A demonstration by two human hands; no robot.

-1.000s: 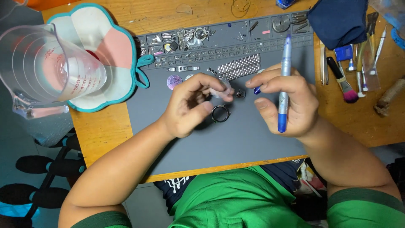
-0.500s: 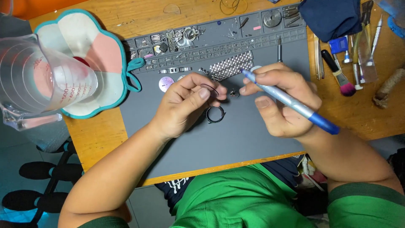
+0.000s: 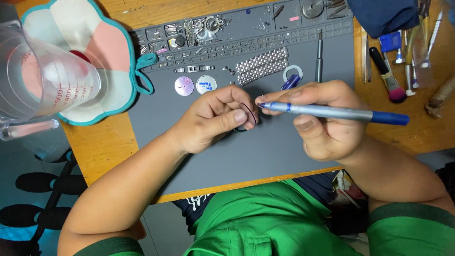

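Over the grey work mat (image 3: pixel 227 161), the left hand (image 3: pixel 213 121) pinches a thin dark ring (image 3: pixel 251 114) while the right hand (image 3: pixel 324 121) grips a blue pen (image 3: pixel 332 113), its tip touching the ring.

- Left hand (image 3: pixel 215 118) pinches a thin dark ring (image 3: pixel 250 113) between thumb and fingers, over the grey mat (image 3: pixel 265 156).
- Right hand (image 3: pixel 322 118) grips a blue and silver pen (image 3: pixel 332 113), tip touching the ring.
- Two small discs (image 3: pixel 195 85) lie just beyond the left hand.
- Clear jug (image 3: pixel 42 78) stands on a trivet (image 3: pixel 111 42), far left.
- Brush (image 3: pixel 386 76) lies on the wooden table (image 3: pixel 102 147).
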